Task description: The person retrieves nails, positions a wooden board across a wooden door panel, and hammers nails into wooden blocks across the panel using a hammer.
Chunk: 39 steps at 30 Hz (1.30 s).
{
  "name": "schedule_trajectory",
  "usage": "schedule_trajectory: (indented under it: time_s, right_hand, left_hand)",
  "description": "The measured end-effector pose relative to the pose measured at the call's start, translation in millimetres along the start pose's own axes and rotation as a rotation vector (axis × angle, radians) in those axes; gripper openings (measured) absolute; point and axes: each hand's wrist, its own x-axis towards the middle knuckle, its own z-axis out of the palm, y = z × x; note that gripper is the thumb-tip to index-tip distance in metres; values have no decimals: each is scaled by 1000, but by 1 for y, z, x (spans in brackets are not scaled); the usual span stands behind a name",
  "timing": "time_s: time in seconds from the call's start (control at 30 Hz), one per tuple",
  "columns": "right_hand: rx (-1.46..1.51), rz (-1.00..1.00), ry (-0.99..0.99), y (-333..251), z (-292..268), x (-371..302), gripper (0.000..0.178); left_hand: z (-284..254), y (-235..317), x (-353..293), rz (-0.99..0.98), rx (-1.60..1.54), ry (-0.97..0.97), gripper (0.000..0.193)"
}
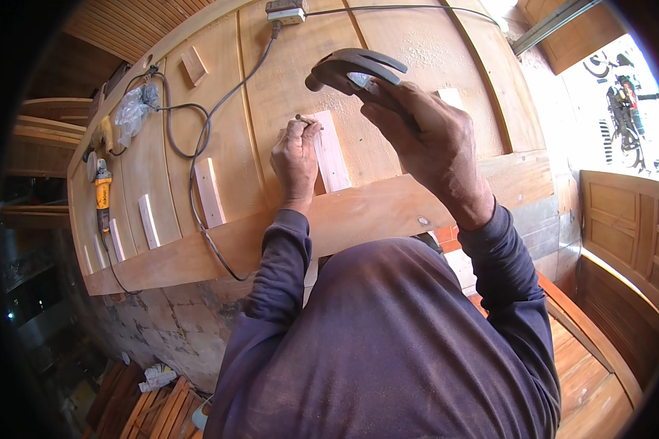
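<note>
The left hand [295, 162] pinches a slim metal pin [299, 117], probably a nail, between thumb and fingers at the far end of a pale wooden strip [332, 157]. The right hand [441, 139] is wrapped firmly round a claw hammer [338, 68], raised to the right of the left hand, its striking face toward the left and its claw toward the right. Strip and pin are near the middle of the large wooden panel [271, 84].

The likeliest mishap is a struck thumb or finger: the fingertips sit close under the pin's head, so a blow slightly off line could land on them. A glancing blow might also bend the pin or, if the strip is thin, split it. The fingers hide the pin's lower end, so I cannot fairly tell whether it touches the wood or stands straight. The black cord [209, 121] looping left of the left hand could snag a sleeve.

Counted: one hammer, one visible pin, one yellow-bodied grinder [103, 194] at the left, one clear plastic bag [130, 117] and one socket box [285, 12] at the far edge. Six pale strips seem to stand along the near rail [373, 203], the leftmost hard to make out; one loose block [194, 66] lies far left.
</note>
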Motion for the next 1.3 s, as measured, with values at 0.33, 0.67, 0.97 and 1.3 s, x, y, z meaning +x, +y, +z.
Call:
schedule_trajectory:
  time_s: [0.33, 0.67, 0.97, 1.3]
  right_hand:
    - [-77, -160, -98, 10, 17, -2, 31]
    - [-111, -193, -90, 13, 28, -4, 30]
    - [-56, -344, 219, -6, 13, 8, 40]
    - [-103, -189, 105, 2, 3, 10, 21]
  left_hand:
    - [-3, 5, 1, 144, 164, 23, 9]
    - [-3, 4, 1, 162, 197, 15, 9]
    - [-3, 7, 4, 183, 162, 24, 9]
    - [-1, 3, 2, 92, 104, 22, 8]
